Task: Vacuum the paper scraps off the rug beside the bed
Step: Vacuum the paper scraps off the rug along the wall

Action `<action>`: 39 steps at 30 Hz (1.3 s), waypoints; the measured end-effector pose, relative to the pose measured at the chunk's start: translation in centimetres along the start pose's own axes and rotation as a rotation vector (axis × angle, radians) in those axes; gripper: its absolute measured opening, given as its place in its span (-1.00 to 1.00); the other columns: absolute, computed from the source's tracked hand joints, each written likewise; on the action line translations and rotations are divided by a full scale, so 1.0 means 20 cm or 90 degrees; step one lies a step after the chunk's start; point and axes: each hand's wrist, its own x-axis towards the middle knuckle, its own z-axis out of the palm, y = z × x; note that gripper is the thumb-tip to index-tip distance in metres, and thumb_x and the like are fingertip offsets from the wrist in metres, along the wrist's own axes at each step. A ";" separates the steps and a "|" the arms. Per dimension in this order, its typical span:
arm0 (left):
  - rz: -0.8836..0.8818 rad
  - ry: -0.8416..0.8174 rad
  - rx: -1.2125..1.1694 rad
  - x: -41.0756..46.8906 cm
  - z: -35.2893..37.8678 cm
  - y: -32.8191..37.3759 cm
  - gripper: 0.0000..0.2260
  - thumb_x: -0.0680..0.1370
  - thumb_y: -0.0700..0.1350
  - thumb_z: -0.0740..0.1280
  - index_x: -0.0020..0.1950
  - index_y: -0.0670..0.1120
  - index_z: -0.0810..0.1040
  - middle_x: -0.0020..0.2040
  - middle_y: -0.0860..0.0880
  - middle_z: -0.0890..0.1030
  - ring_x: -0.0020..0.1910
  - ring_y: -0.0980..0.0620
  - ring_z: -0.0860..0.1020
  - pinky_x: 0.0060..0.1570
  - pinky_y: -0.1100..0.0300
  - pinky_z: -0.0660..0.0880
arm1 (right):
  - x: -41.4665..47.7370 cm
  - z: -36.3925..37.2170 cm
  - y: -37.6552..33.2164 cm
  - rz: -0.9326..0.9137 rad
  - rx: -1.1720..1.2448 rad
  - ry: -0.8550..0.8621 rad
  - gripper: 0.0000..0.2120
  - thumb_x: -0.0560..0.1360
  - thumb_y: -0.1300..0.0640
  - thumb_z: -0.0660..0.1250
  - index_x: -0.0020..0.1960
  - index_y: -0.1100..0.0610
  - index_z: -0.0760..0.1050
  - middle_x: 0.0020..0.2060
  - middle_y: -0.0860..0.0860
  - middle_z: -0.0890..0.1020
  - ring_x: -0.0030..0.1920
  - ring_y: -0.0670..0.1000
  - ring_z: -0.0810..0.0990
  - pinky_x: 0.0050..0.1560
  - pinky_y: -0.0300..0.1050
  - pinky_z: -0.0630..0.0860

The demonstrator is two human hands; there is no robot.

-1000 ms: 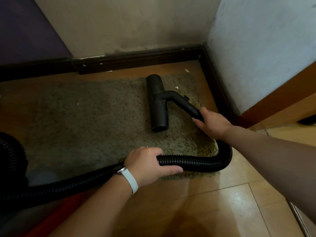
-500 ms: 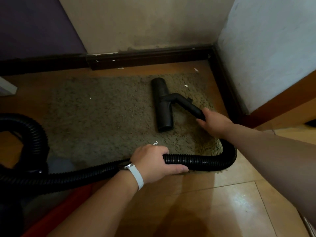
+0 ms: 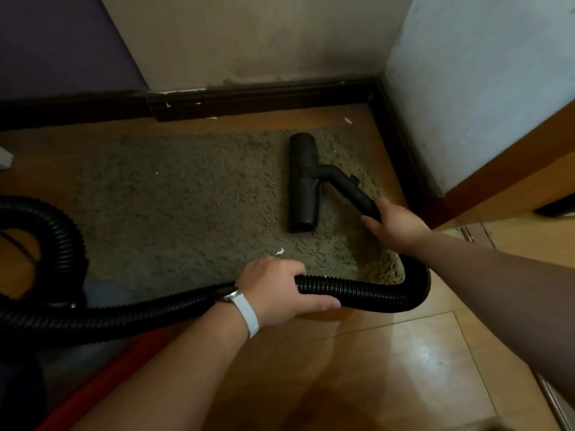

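Note:
A shaggy grey-brown rug (image 3: 186, 206) lies on the wooden floor in a wall corner. The black vacuum nozzle (image 3: 303, 181) rests flat on the rug's right part. My right hand (image 3: 395, 225) grips the nozzle's angled neck. My left hand (image 3: 277, 290), with a white watch strap, grips the black ribbed hose (image 3: 367, 290) near the rug's front edge. A white paper scrap (image 3: 279, 251) lies on the rug just beyond my left hand. Another scrap (image 3: 348, 120) lies on the bare floor by the far skirting, and a tiny fleck (image 3: 156, 173) sits mid-rug.
Dark skirting boards (image 3: 264, 98) line the far and right walls. The hose loops round at the left (image 3: 62, 231) towards a red and dark vacuum body (image 3: 93, 384). A wooden frame (image 3: 513, 181) stands at the right. Glossy wooden floor (image 3: 389, 368) fills the foreground.
The view has shifted so the rug and nozzle sit further right; the nozzle slid slightly along the rug. Both hands keep their grips. The scrap near my left hand came into view.

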 end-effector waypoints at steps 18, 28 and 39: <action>0.147 -0.111 0.034 -0.11 0.13 0.04 -0.40 0.28 0.60 0.19 -0.25 0.05 0.47 -0.31 0.10 0.55 -0.29 0.11 0.54 -0.19 0.13 0.55 | -0.32 0.07 0.05 -0.088 -0.083 -0.052 -0.78 0.61 -0.11 0.24 0.18 -0.03 0.40 -0.17 -0.03 0.55 -0.22 -0.03 0.56 -0.20 -0.02 0.52; 0.181 -0.149 0.073 -0.18 0.17 0.01 -0.37 0.28 0.60 0.19 -0.25 0.02 0.50 -0.33 0.07 0.56 -0.33 0.11 0.53 -0.21 0.12 0.55 | -0.43 0.28 -0.07 -0.110 -0.055 -0.094 -0.72 0.61 -0.14 0.24 0.23 -0.03 0.38 -0.14 -0.03 0.57 -0.20 -0.01 0.57 -0.15 -0.03 0.56; 0.195 -0.142 0.075 -0.17 0.15 0.09 -0.38 0.29 0.59 0.21 -0.25 0.01 0.50 -0.35 0.07 0.56 -0.34 0.10 0.54 -0.33 0.17 0.46 | -0.52 0.25 0.08 -0.065 -0.011 -0.079 -0.83 0.60 -0.10 0.29 0.14 -0.10 0.38 -0.20 -0.07 0.57 -0.22 -0.05 0.57 -0.20 -0.07 0.49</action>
